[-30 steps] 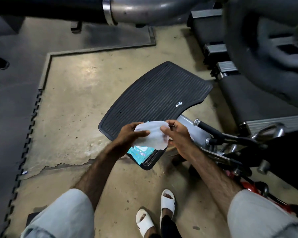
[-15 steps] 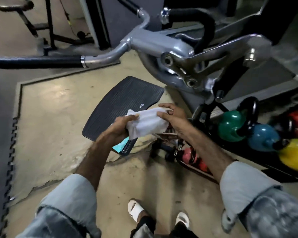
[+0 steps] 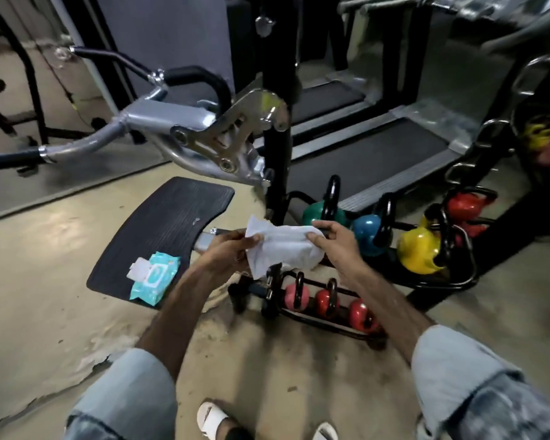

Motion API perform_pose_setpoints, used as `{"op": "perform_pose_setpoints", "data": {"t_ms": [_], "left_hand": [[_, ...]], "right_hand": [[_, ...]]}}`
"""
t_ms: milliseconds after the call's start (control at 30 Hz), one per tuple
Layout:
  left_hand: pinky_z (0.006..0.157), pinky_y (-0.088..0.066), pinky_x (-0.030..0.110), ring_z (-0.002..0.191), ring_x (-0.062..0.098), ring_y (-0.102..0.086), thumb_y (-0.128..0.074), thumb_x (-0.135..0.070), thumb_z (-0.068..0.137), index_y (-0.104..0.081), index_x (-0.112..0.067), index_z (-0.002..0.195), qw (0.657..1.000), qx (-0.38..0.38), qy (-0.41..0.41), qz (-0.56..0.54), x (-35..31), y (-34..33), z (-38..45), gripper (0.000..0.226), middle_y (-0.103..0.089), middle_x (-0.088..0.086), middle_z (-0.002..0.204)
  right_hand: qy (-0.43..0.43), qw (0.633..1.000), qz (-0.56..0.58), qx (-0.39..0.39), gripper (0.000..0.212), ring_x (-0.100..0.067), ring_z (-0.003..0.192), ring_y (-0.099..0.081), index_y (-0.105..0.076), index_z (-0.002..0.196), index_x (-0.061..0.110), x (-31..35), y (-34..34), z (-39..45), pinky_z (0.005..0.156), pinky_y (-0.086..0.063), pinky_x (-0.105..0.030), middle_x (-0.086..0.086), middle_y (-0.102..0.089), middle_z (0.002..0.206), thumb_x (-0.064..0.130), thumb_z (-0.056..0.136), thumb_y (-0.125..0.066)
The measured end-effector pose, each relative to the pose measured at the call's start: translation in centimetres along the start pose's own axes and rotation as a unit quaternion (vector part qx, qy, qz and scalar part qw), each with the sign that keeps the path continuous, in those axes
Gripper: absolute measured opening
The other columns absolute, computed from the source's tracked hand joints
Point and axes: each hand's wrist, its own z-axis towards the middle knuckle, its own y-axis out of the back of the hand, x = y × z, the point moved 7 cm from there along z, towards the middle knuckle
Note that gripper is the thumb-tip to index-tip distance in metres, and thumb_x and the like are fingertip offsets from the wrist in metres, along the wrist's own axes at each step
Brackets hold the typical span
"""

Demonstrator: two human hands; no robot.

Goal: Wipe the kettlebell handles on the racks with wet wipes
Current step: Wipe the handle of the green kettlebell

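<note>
Since a second ago my view has lifted from the floor mat to the kettlebell racks, and both hands have carried the wet wipe (image 3: 283,247) up with it. My left hand (image 3: 227,254) has its grip pinched on the wipe's left edge, thumb on top; my right hand (image 3: 338,244) pinches the right edge, so the white sheet is stretched, crumpled, between them in the air.

Directly below the wipe sits the low rack (image 3: 327,325), holding a pink kettlebell (image 3: 296,295) and two small red ones beside it. Just beyond my right hand, on the upper rack (image 3: 458,282), a green kettlebell (image 3: 319,214), a blue kettlebell (image 3: 367,231) and a yellow kettlebell (image 3: 419,254) stand in a row with black handles up; a red kettlebell (image 3: 464,206) sits behind the yellow one.

Left of my left forearm, the teal wipes pack (image 3: 154,276) lies with its flap open on the near corner of the black ribbed mat (image 3: 165,230). Treadmill decks (image 3: 378,160) run behind the racks, and a grey machine arm (image 3: 172,122) crosses above the mat.
</note>
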Motion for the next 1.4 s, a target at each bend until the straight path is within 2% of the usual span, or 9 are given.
{"op": "perform_pose_setpoints", "data": {"t_ms": [100,200,400,567,800,900,1067,1200,1400], "left_hand": [[0.060,-0.054,0.033,0.070,0.025,-0.068,-0.069,-0.014,0.086,-0.067,-0.001,0.107,1.000,-0.003,-0.024,0.018,0.2,-4.3,-0.5,0.024,-0.071,0.015,0.089],[0.051,-0.051,0.025,0.060,0.016,-0.066,-0.072,-0.014,0.085,-0.068,-0.005,0.096,0.998,-0.015,-0.046,0.038,-0.1,-8.2,-0.6,0.015,-0.071,0.005,0.075],[0.064,-0.057,0.027,0.074,0.017,-0.068,-0.077,-0.012,0.079,-0.066,0.001,0.095,0.994,0.011,-0.092,0.062,-2.2,-14.0,0.4,0.023,-0.070,0.007,0.081],[0.068,-0.059,0.031,0.085,0.024,-0.070,-0.060,-0.021,0.095,-0.064,0.003,0.109,0.985,0.080,-0.063,0.137,-1.8,-15.5,2.8,0.029,-0.070,0.020,0.101],[0.070,-0.061,0.043,0.072,0.029,-0.070,-0.050,-0.014,0.099,-0.062,0.000,0.103,0.969,-0.008,-0.120,0.215,-4.3,-12.2,7.2,0.018,-0.072,0.016,0.091],[0.081,-0.059,0.042,0.086,0.022,-0.070,-0.052,-0.008,0.094,-0.067,-0.011,0.101,0.926,0.000,-0.167,0.338,-5.1,-11.8,10.5,0.017,-0.073,0.006,0.097],[0.088,-0.052,0.031,0.097,0.019,-0.066,-0.053,0.006,0.082,-0.071,-0.015,0.104,0.783,0.036,-0.304,0.541,-7.1,-15.1,14.6,0.035,-0.072,0.004,0.102],[0.098,-0.047,0.028,0.114,0.024,-0.062,-0.054,0.010,0.077,-0.067,-0.011,0.116,0.732,0.068,-0.325,0.595,-8.3,-17.6,17.8,0.046,-0.067,0.008,0.122],[0.103,-0.037,0.020,0.127,0.023,-0.053,-0.071,-0.006,0.082,-0.064,-0.006,0.125,0.701,0.134,-0.252,0.653,-8.1,-19.5,20.9,0.044,-0.053,0.010,0.141]], "right_hand": [[-0.013,0.997,-0.051,-0.053,0.025,-0.010,0.088,-0.066,-0.065,0.103,0.027,-0.7,4.3,-0.9,0.065,-0.052,-0.017,0.004,-0.070,0.099,0.023,0.082,-0.078],[0.010,0.988,-0.118,-0.098,0.026,-0.010,0.087,-0.063,-0.063,0.108,0.024,-0.4,7.0,-1.9,0.074,-0.049,-0.021,0.006,-0.067,0.096,0.033,0.086,-0.072],[-0.088,0.976,0.166,0.108,0.031,-0.024,0.090,-0.073,-0.070,0.108,0.008,0.0,4.4,-3.3,0.079,-0.058,-0.033,-0.014,-0.075,0.102,0.032,0.101,-0.052],[-0.130,0.958,0.228,0.119,0.042,-0.031,0.102,-0.070,-0.068,0.115,0.005,-0.4,3.8,-1.2,0.091,-0.056,-0.042,-0.017,-0.073,0.109,0.040,0.097,-0.056],[-0.113,0.976,0.155,-0.105,0.016,-0.025,0.086,-0.069,-0.073,0.090,0.011,-1.7,5.4,3.5,0.084,-0.057,-0.039,-0.008,-0.074,0.091,0.022,0.094,-0.063],[-0.072,0.974,0.027,-0.214,0.031,-0.019,0.076,-0.059,-0.068,0.088,0.004,-0.6,7.5,4.9,0.071,-0.049,-0.031,-0.008,-0.068,0.083,0.032,0.097,-0.057],[0.040,0.971,-0.147,-0.185,0.036,-0.019,0.064,-0.051,-0.057,0.074,0.014,1.0,6.1,6.3,0.058,-0.034,-0.031,-0.003,-0.053,0.066,0.034,0.102,-0.046],[0.059,0.989,-0.104,-0.089,0.031,-0.001,0.065,-0.054,-0.061,0.093,0.018,-2.0,2.6,6.8,0.060,-0.040,-0.024,0.004,-0.059,0.076,0.039,0.104,-0.040],[0.060,0.983,-0.013,-0.176,0.016,0.002,0.069,-0.056,-0.070,0.090,0.014,-5.6,2.2,7.6,0.066,-0.045,-0.021,0.005,-0.067,0.078,0.017,0.098,-0.055]]}}
